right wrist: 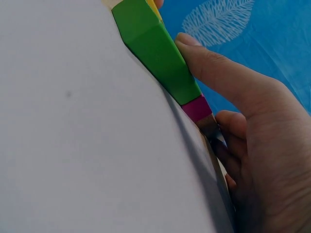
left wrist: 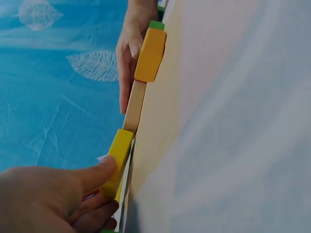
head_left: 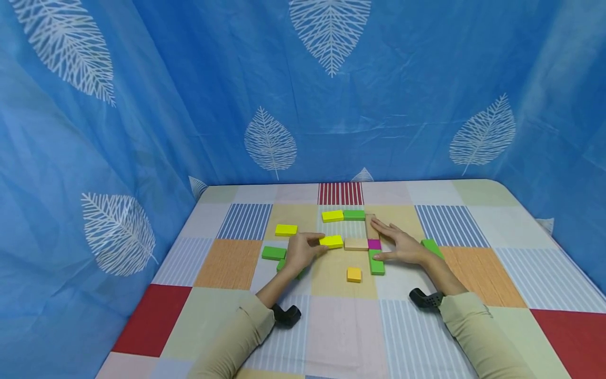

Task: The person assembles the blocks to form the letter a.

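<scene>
A yellow block [head_left: 330,242] is pinched between the thumb and fingers of my left hand [head_left: 301,251], its right end by a light wooden block [head_left: 356,244]. That wooden block meets a small purple block [head_left: 374,244]. With fingers extended, my right hand [head_left: 402,247] rests on the right side of the row. Its thumb touches a green block [right wrist: 160,53] below the purple one, and its fingertips lie on another wooden block [head_left: 371,225] above it. At the top, a green block [head_left: 354,215] and a yellow block [head_left: 333,216] lie end to end.
An orange block [head_left: 354,275] lies below the row. To the left are a loose yellow block [head_left: 286,230] and a green block [head_left: 273,253], with more green partly behind my left hand. Another green block [head_left: 433,248] lies beyond my right wrist. Blue curtains [head_left: 379,131] surround the table.
</scene>
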Demonstrator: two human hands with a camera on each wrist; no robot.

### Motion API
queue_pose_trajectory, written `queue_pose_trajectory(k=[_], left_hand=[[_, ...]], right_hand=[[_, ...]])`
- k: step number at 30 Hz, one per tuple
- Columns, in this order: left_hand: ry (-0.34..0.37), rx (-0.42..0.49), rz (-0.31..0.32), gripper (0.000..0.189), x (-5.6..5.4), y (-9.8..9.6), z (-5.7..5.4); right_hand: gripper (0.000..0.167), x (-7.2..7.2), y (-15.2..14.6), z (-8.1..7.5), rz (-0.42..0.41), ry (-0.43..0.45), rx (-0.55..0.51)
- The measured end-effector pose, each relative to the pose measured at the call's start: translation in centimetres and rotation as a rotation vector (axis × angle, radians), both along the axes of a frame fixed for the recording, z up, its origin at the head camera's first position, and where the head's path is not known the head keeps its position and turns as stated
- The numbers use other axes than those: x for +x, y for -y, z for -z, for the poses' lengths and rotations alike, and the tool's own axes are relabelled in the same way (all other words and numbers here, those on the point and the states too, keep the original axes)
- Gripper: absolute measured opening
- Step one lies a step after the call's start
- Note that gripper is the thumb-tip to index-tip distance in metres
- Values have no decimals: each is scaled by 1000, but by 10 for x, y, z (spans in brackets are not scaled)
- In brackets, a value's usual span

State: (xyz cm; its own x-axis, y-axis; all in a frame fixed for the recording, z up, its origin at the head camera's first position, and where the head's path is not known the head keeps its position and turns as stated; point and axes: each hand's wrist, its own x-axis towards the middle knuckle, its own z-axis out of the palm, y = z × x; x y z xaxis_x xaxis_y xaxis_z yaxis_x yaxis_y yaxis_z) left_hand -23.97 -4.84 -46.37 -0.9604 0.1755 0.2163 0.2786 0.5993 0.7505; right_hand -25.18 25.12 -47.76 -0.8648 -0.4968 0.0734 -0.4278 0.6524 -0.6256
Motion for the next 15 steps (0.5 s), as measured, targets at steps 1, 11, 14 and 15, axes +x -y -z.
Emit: queue_pose_trajectory(k=[1,11,14,15], left_hand=[[-4,-2,2,34,1,-1,1],[-48,-41,25,33,1,-2,4],[-49,-50,30,34,1,-2,5],[-49,-56,31,34,1,-2,5]], right_hand=[[100,0,0,0,1,3,-3],[101,0,0,-1,2,-10,6],[100,-1,-1,-1,-6,-22,0],[100,-1,-1,0,-10,-25,-1]])
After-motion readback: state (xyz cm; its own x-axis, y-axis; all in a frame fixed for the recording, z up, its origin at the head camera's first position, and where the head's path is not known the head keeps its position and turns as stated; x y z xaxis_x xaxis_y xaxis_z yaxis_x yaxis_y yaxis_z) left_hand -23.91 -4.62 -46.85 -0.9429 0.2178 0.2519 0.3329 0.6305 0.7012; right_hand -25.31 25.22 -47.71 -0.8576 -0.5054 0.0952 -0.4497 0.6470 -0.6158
